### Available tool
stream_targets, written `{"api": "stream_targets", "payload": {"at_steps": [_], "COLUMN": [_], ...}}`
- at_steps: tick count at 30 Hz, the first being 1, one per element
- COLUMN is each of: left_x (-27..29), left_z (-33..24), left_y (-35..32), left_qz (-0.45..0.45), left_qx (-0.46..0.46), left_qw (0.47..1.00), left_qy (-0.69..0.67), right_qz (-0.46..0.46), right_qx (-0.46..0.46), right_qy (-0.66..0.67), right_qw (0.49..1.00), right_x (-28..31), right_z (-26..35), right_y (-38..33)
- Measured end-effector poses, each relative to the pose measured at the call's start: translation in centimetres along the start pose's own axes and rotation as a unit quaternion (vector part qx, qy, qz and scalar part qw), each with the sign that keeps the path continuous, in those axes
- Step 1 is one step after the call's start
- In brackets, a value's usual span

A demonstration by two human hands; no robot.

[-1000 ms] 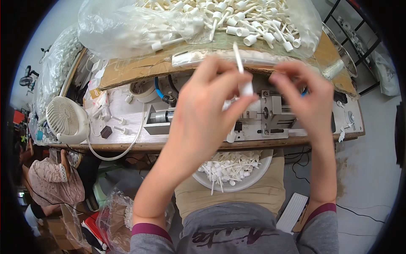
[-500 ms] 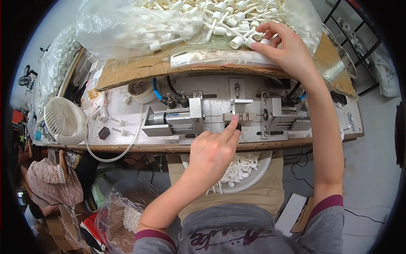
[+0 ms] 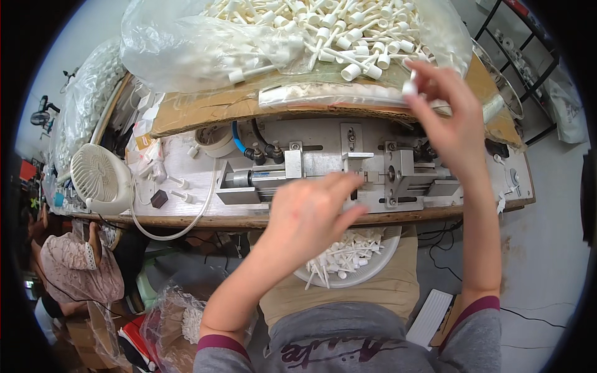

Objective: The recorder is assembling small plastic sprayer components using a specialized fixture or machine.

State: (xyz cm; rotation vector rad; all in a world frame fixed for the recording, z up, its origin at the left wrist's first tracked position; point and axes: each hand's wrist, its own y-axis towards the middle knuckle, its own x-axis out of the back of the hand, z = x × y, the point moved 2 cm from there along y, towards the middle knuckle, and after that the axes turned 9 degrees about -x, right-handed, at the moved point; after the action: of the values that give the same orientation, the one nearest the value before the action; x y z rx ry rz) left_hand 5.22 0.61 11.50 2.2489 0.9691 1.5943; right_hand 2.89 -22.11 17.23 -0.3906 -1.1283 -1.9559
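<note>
press: bare matt metal | stems: white plastic (smooth) | bag: glossy film

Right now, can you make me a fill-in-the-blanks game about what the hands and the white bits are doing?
1. The right hand pinches a small ____ piece above the bench.
2. The left hand reaches onto the metal ____ in the middle of the bench.
3. The round bowl below the bench holds white ____.
4. The white ____ stands at the bench's left end.

Missing words: white; machine; sticks; fan
</note>
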Motion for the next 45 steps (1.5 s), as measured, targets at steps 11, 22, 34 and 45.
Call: {"api": "stream_targets", "payload": {"at_steps": [11, 22, 34, 45], "left_x": [-0.2, -1.3, 2.6, -3.5], "left_z": [5.6, 6.2, 0.5, -0.3], "left_y": [13.1, 14.6, -0.1, -3.0], "left_qz": [-0.185, -0.174, -0.104, 0.016], "left_qx": [-0.066, -0.038, -0.019, -0.032], "left_qw": [0.974, 0.969, 0.992, 0.992], "left_qy": [0.116, 0.168, -0.063, 0.124], "right_qz": [0.139, 0.219, 0.083, 0.125], "right_qx": [0.13, 0.138, 0.019, -0.073], "right_qy": [-0.159, -0.272, 0.002, -0.083], "right_qw": [0.969, 0.927, 0.996, 0.986], "right_x": [-5.6, -6.7, -2.8, -7.7], "right_z": [4.1, 5.8, 3.1, -0.2], "right_y": [-13.8, -11.4, -2.4, 6.7]}}
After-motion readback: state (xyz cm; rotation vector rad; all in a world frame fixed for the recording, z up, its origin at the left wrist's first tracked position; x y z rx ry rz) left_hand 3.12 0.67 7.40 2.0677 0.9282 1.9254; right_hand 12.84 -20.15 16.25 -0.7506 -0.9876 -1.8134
